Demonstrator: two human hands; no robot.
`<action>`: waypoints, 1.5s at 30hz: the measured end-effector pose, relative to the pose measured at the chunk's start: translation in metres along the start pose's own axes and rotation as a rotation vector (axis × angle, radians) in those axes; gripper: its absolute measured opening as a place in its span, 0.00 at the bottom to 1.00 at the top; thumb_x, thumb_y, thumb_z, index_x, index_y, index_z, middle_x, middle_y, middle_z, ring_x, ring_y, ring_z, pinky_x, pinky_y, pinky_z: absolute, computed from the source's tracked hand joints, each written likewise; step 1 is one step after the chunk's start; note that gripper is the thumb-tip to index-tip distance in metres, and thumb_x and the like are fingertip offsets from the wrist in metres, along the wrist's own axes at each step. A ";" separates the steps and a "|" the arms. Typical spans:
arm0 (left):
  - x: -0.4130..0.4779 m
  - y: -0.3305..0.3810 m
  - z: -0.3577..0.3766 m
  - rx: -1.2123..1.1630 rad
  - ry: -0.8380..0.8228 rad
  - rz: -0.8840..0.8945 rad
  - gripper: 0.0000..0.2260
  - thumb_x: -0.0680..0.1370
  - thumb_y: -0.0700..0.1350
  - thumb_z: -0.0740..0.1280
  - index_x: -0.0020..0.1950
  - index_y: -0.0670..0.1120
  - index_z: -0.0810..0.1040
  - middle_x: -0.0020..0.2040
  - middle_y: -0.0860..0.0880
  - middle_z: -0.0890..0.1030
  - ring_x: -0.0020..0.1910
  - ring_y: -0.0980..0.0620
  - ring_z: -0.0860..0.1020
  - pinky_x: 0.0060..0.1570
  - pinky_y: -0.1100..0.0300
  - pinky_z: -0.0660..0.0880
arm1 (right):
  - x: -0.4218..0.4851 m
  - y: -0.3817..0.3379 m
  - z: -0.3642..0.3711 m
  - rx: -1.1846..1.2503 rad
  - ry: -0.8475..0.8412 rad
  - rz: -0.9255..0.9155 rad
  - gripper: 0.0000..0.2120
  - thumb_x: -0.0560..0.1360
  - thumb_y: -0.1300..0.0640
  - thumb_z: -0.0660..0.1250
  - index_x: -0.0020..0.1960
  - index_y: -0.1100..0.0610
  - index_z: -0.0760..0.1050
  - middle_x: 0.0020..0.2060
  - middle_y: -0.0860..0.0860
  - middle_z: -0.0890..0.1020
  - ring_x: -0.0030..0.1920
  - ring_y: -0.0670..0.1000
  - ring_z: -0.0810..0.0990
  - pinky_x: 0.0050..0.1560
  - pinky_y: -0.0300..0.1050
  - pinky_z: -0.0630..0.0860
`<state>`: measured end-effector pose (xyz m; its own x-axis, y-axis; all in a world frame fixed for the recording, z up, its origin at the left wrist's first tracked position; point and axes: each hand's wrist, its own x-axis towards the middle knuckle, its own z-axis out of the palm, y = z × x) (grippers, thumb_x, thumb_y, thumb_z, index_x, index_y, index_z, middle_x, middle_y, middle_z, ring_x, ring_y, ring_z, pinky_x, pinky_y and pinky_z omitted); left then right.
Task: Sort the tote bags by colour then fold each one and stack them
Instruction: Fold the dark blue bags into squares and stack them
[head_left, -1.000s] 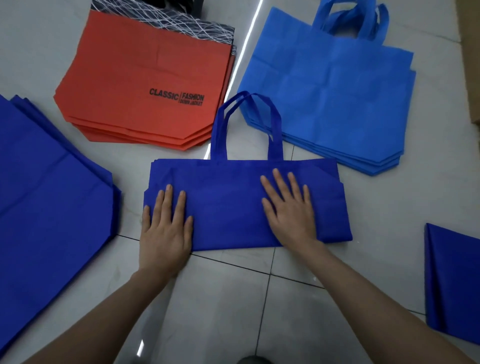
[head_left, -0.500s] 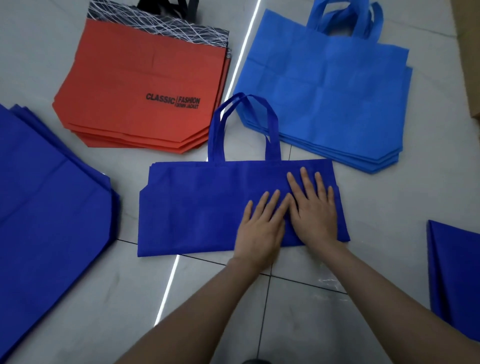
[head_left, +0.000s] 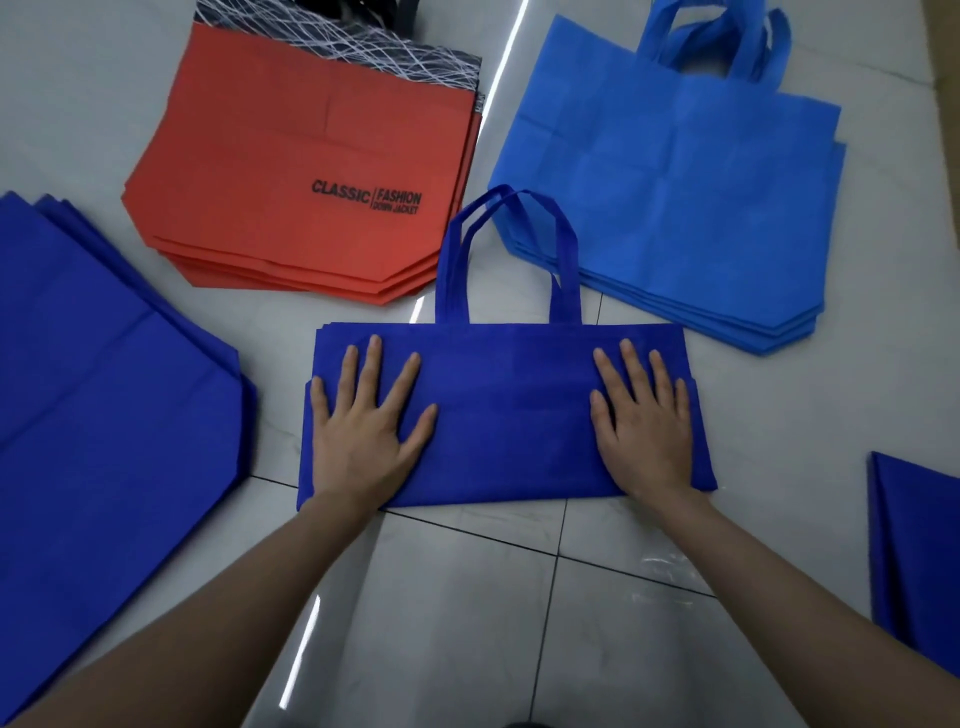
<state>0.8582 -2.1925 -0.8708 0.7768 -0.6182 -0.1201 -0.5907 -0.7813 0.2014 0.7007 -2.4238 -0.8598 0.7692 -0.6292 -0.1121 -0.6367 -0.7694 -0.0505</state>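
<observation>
A dark blue tote bag (head_left: 511, 410) lies folded in half on the tiled floor in front of me, its two handles pointing away. My left hand (head_left: 363, 426) presses flat on its left end, fingers spread. My right hand (head_left: 647, 421) presses flat on its right end. A stack of orange bags (head_left: 291, 171) printed "CLASSIC FASHION" lies at the back left. A stack of light blue bags (head_left: 670, 176) lies at the back right. A pile of dark blue bags (head_left: 98, 405) fills the left side.
Another dark blue piece of bag (head_left: 919, 545) shows at the right edge. The floor is glossy light grey tile (head_left: 493, 623) with bright light streaks. A brown surface edge shows at the top right corner.
My left hand has slid from beside the right hand back to the bag's left end. My right hand has shifted slightly right. The bag stays folded in place.
</observation>
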 end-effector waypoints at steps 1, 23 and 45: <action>0.001 -0.001 0.001 0.000 0.004 -0.001 0.29 0.76 0.67 0.43 0.76 0.60 0.49 0.78 0.49 0.49 0.76 0.46 0.47 0.71 0.42 0.41 | 0.003 -0.004 -0.003 0.043 0.026 0.021 0.31 0.76 0.39 0.39 0.75 0.48 0.59 0.75 0.50 0.60 0.75 0.55 0.55 0.73 0.55 0.49; 0.000 -0.001 -0.002 -0.027 -0.004 -0.003 0.30 0.75 0.67 0.42 0.76 0.59 0.54 0.78 0.49 0.51 0.76 0.46 0.48 0.71 0.42 0.43 | 0.038 -0.091 -0.091 0.531 0.315 -0.452 0.26 0.64 0.70 0.61 0.62 0.59 0.73 0.46 0.48 0.78 0.48 0.51 0.72 0.52 0.42 0.65; 0.101 0.070 -0.050 -0.242 -0.212 0.067 0.22 0.78 0.58 0.61 0.65 0.45 0.72 0.61 0.44 0.74 0.60 0.45 0.72 0.61 0.48 0.67 | -0.080 -0.061 0.014 0.073 -0.033 -0.333 0.34 0.73 0.35 0.51 0.70 0.57 0.63 0.68 0.52 0.72 0.68 0.53 0.71 0.62 0.53 0.71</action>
<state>0.9060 -2.3050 -0.8204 0.6601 -0.6913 -0.2939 -0.5501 -0.7113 0.4377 0.6776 -2.3248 -0.8621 0.9340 -0.3402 -0.1095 -0.3544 -0.9212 -0.1606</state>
